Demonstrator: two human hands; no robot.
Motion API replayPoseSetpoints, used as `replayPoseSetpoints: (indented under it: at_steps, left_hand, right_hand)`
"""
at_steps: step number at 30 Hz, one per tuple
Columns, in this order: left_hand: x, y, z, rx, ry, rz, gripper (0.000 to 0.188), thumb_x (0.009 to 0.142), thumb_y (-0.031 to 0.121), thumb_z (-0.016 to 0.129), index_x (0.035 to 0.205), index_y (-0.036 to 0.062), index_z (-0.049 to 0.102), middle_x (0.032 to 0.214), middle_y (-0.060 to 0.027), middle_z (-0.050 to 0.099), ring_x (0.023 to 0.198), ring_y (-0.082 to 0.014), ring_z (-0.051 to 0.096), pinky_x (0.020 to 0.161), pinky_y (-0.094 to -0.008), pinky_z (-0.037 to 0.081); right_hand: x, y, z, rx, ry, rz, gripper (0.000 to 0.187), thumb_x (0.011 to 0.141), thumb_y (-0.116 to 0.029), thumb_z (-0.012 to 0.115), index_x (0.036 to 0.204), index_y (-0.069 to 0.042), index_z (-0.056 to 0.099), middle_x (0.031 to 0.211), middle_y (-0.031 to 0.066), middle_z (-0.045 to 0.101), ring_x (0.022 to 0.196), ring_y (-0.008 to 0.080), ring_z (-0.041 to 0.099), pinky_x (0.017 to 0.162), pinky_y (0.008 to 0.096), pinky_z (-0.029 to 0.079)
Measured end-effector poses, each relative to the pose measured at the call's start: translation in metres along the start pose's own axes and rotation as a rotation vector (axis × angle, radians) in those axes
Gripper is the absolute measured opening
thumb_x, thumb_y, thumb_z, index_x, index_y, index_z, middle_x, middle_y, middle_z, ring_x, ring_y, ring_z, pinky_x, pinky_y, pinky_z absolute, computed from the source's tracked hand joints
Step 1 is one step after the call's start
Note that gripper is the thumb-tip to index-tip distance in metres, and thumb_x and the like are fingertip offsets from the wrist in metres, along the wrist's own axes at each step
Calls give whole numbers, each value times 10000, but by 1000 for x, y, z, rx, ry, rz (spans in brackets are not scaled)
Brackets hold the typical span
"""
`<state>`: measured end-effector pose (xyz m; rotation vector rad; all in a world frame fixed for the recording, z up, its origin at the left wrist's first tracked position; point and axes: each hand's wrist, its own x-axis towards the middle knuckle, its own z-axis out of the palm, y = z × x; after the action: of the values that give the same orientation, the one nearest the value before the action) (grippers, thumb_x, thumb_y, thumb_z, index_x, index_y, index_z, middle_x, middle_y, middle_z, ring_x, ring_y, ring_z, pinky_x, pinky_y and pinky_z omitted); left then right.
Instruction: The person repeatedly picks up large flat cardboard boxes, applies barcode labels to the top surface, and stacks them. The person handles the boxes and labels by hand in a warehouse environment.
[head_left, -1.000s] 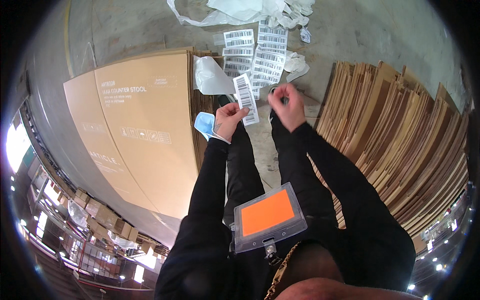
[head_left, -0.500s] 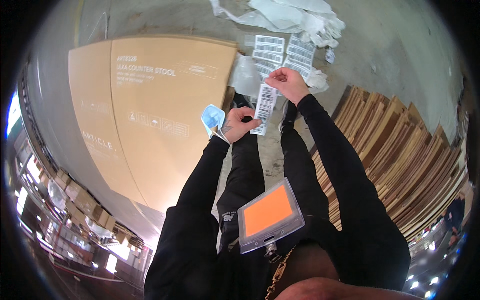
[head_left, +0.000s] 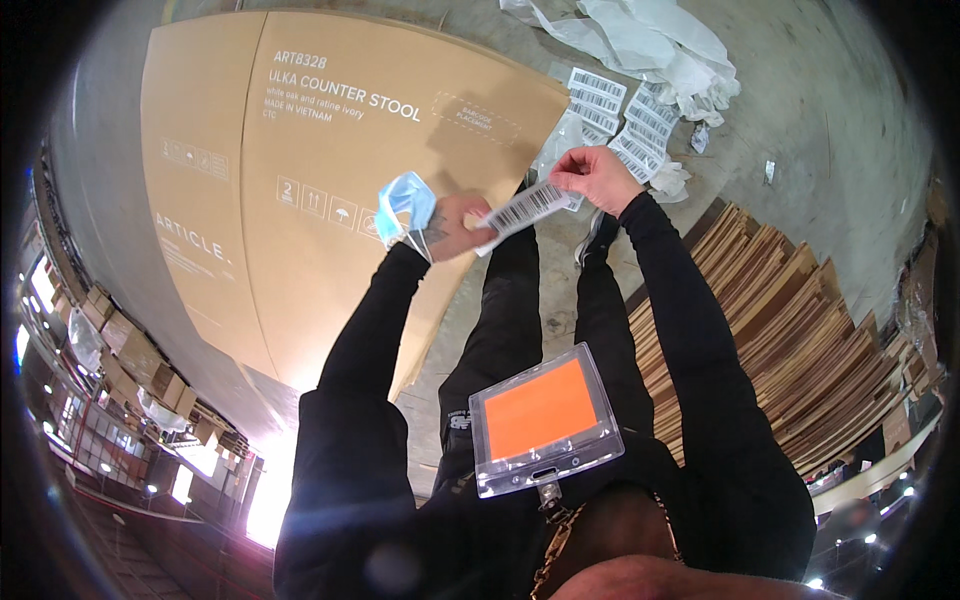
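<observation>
A white barcode label point(head_left: 527, 208) is stretched between my two hands, slanting up to the right. My left hand point(head_left: 458, 226) pinches its lower left end and is slightly blurred. At the upper right end, the fingers of my right hand point(head_left: 598, 176) are closed on it. A blue face mask point(head_left: 405, 205) hangs by its loops around my left wrist. Left of my legs lies a big flat cardboard box point(head_left: 340, 180) with white print; my left hand is above its right edge. Beyond my right hand, several sheets of barcode labels point(head_left: 645, 130) lie on the floor.
Crumpled white plastic wrapping point(head_left: 650, 50) lies past the label sheets. A long row of flat cardboard sheets point(head_left: 760, 330) stands to my right. An orange card in a clear badge holder point(head_left: 545, 415) hangs at my chest. Stacked boxes point(head_left: 140, 350) show at the far left.
Both hands have swung toward the box with the label, which tilted from nearly upright to a flatter slant. The view has shifted, bringing more of the box into sight.
</observation>
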<state>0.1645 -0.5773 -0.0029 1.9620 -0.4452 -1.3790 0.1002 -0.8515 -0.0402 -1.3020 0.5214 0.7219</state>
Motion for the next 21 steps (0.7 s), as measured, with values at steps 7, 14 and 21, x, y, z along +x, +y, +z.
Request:
replayPoseSetpoints:
  at_steps: [7, 14, 21]
  left_hand:
    - [26, -7, -59, -518, -48, -259, 301, 780, 159, 809, 996, -10, 685, 873, -66, 706, 791, -132, 658, 742, -272, 510]
    - [35, -34, -62, -70, 322, -274, 544, 728, 332, 843, 1051, -51, 631, 981, -99, 668, 962, -143, 618, 848, -304, 490]
    - [35, -27, -61, -695, 267, -242, 263, 917, 236, 673, 1124, 74, 658, 1081, -3, 671, 984, -93, 582, 906, -280, 421]
  right_hand:
    - [-14, -35, 63, -303, 474, -396, 98, 813, -76, 710, 868, -7, 667, 788, 99, 680, 728, 220, 662, 686, 323, 507]
    - [-15, -49, 70, -522, 624, -547, 135, 855, -103, 709, 933, -8, 654, 846, 76, 693, 768, 168, 653, 713, 289, 499]
    - [-11, -37, 49, -5, 561, -332, 118, 872, -92, 693, 908, 13, 654, 835, 67, 688, 794, 136, 632, 748, 278, 497]
